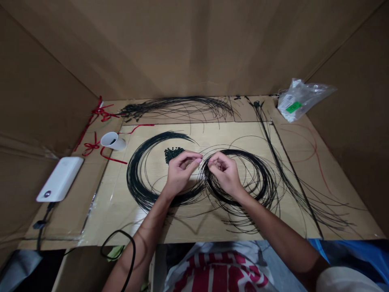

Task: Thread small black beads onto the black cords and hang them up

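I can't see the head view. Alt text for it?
Left hand and right hand face each other, fingers curled, over an open arc of dark strands and a round coil. Small dark pieces lie beyond the left hand; a white cup sits farther left, a plastic bag far right.

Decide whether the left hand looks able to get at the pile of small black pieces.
Probably yes: the small black pieces lie just beside the left hand, on its far side, with nothing visibly blocking the way.
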The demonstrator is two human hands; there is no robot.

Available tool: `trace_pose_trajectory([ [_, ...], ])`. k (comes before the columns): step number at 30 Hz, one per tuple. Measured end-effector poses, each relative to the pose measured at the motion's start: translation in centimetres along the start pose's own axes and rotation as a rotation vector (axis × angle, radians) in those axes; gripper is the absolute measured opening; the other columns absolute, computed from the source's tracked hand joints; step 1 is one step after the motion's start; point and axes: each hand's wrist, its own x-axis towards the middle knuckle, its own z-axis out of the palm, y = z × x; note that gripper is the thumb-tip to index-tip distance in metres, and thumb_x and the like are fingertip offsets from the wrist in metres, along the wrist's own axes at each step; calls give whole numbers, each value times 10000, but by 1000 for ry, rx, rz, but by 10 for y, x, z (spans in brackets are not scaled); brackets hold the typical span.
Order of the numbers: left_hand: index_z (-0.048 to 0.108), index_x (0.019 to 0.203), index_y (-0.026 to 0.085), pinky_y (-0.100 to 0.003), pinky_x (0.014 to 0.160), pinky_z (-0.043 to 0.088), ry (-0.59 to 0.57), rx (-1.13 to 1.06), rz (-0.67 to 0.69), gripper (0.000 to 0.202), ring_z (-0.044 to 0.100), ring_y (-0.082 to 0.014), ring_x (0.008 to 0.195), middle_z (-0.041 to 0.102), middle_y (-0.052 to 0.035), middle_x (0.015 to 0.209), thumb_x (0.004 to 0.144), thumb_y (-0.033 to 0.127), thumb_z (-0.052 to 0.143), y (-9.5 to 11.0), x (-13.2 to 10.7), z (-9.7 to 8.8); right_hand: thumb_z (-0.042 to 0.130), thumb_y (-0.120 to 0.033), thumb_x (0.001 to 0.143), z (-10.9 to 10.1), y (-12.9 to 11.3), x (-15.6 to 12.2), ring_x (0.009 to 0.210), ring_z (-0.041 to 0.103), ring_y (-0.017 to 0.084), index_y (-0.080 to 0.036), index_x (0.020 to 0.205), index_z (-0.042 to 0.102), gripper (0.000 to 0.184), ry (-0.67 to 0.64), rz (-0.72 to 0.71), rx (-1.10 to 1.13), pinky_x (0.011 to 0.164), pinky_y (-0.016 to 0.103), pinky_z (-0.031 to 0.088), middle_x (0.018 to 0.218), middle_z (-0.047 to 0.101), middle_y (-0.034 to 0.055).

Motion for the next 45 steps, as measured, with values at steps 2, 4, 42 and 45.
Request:
trace_pose_trajectory([
  [2, 830, 975, 202, -332, 906, 608, -1, 1, 3, 169, 744, -201, 947, 800, -83, 997, 886, 345, 846, 0, 0, 0, 669, -216, 834, 0, 0, 0, 592, 390, 134, -219, 743, 612, 106, -3, -1, -6, 563, 280, 298, 643, 496, -43],
  [4, 830, 978, 204, -335, 901, 606, -7, 12, 15, 166, 740, -204, 950, 796, -85, 998, 892, 345, 841, 1, 0, 0, 669, -220, 834, 0, -1, 0, 593, 392, 134, -219, 740, 610, 110, 0, -1, -10, 564, 280, 302, 644, 496, -43],
  [42, 834, 980, 200, -326, 890, 608, -5, 7, 19, 173, 750, -204, 954, 802, -90, 1004, 903, 355, 838, 1, -1, 0, 656, -179, 823, -1, 2, 0, 597, 384, 132, -217, 743, 608, 100, 5, -13, -8, 559, 278, 297, 650, 493, -45],
  [45, 831, 989, 193, -322, 891, 606, -6, 17, 16, 183, 750, -206, 962, 802, -91, 1007, 905, 355, 835, 1, -1, -1, 656, -182, 822, -1, 1, 0, 599, 386, 130, -214, 743, 609, 97, 4, -14, -14, 562, 277, 298, 655, 501, -44],
])
